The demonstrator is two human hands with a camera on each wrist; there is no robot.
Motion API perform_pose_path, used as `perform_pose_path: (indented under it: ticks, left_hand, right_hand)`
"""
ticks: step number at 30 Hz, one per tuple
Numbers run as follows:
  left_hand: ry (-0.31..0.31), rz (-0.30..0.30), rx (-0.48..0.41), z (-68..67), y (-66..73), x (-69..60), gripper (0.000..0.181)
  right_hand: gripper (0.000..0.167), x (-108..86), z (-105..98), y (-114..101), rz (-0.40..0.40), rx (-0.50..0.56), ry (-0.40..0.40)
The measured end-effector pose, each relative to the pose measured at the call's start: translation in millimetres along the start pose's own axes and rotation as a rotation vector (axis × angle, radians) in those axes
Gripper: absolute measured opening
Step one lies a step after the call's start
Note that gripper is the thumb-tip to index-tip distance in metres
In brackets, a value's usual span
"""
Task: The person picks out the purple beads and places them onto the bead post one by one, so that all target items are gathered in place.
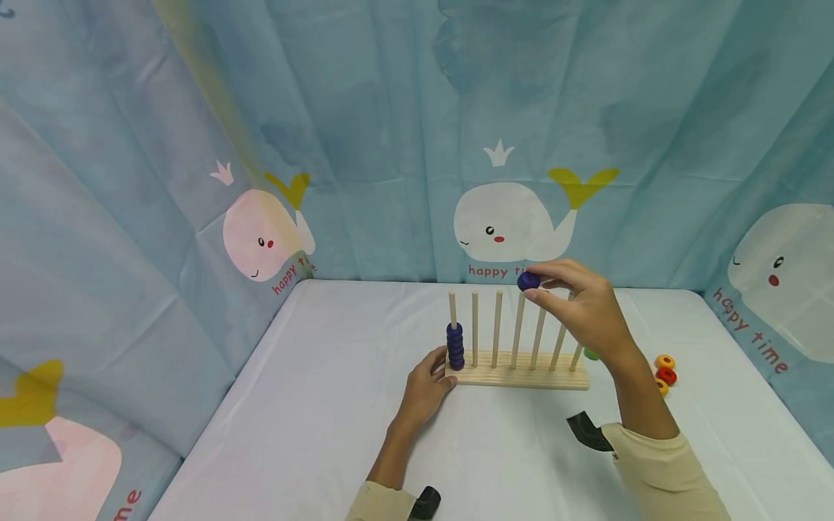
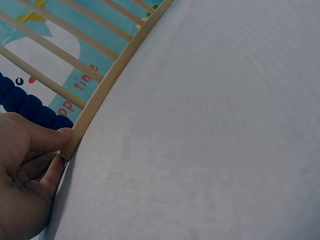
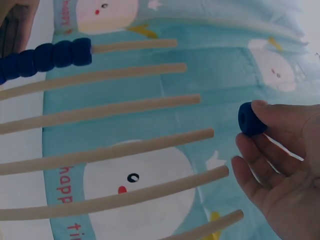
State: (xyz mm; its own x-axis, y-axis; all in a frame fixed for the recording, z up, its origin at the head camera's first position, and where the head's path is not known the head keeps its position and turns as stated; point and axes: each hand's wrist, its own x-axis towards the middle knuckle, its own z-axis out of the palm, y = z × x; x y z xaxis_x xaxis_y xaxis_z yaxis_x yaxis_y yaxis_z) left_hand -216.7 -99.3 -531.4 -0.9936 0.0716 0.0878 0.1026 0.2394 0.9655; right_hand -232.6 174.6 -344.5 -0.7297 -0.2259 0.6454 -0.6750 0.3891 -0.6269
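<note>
A wooden peg stand (image 1: 521, 378) with several upright rods stands on the table. Its leftmost rod carries a stack of dark blue beads (image 1: 455, 347), the top of that rod bare. My left hand (image 1: 423, 391) grips the left end of the base, thumb on the near edge, as the left wrist view shows too. Between thumb and fingertips my right hand (image 1: 583, 307) pinches one blue bead (image 3: 251, 119), held near the height of the rod tops around the fourth rod. In the right wrist view the bead is apart from every rod, its hole partly visible.
Right of the stand lie yellow beads (image 1: 664, 361) and a red bead (image 1: 667, 375). A green bead (image 1: 591, 354) shows partly behind the right forearm. The white table (image 1: 313, 405) meets a blue whale-print curtain (image 1: 384, 181) at the back and sides.
</note>
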Motion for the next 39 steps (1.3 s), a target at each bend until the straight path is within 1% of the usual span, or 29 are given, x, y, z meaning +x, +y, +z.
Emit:
perform_pose_path:
  ticks: [4, 13, 22, 25, 31, 33, 39]
  left_hand:
    - [0.0, 0.001, -0.001, 0.6, 0.4, -0.2, 0.063]
    - [-0.001, -0.004, 0.001, 1.1, 2.4, 0.2, 0.063]
    - [0.002, -0.013, -0.003, 0.4, 3.5, 0.0, 0.064]
    - [0.003, -0.011, -0.007, 0.2, 2.2, 0.0, 0.064]
    - [0.002, -0.014, -0.01, -0.5, -0.5, 0.5, 0.064]
    - [0.001, -0.02, -0.011, -0.6, -1.1, 0.7, 0.064]
    - [-0.002, -0.022, -0.01, 0.2, -1.7, 0.9, 0.064]
  right_hand:
    - [0.034, 1.7, 4, -1, 0.005, 0.012, -0.027]
    - [0.034, 7.2, 12, -4, 0.004, -0.029, -0.048]
    - [0.035, 16.0, 23, -8, -0.046, 0.016, -0.08]
    - [0.035, 19.3, 28, -9, -0.053, 0.014, -0.094]
    - [0.035, 23.0, 37, -12, -0.045, 0.037, -0.135]
    - [0.034, 24.1, 40, -14, -0.041, 0.049, -0.14]
    - [0.033, 27.0, 48, -15, -0.03, 0.036, -0.146]
